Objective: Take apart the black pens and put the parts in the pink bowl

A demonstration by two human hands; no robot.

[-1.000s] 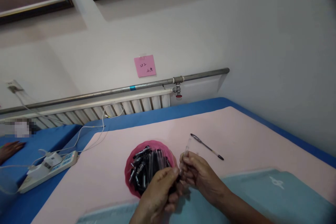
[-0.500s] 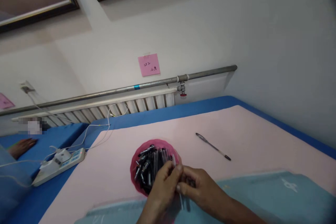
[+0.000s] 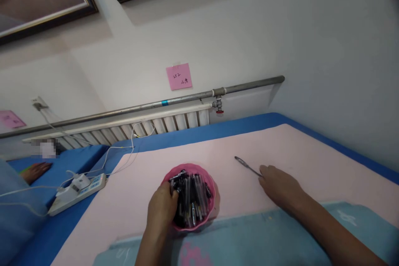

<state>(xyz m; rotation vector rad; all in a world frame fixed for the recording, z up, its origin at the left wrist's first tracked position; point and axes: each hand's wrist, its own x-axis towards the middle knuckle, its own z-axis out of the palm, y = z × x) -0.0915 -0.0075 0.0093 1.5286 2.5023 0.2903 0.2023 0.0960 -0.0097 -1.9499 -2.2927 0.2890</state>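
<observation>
A pink scalloped bowl [image 3: 215,199] holds a pile of clear pen barrels [image 3: 188,193] and black pen parts with metal clips [image 3: 181,174]. At its left side is my left hand [image 3: 162,203], its thumb and fingers bent inward over the rim among the parts. What those fingers pinch is mostly hidden. Off to the right, my right hand [image 3: 277,181] lies low over the pink sheet, fingers closed around the near end of a slim pen [image 3: 246,165]. The pen's far end shows, slanting up and left; its dark tip is covered by the hand.
A pink sheet [image 3: 140,187] covers the blue table [image 3: 249,124], with a teal cloth [image 3: 249,237] along the front. A power strip [image 3: 90,191] with white plugs and cables sits left. Another person's hand [image 3: 37,171] rests beyond it. Radiator [image 3: 174,124] and pipe line the wall.
My hands have parted from together over the bowl's right side. The left moved to the bowl's left edge; the right moved across to the pen. The thin clear piece between them is no longer visible.
</observation>
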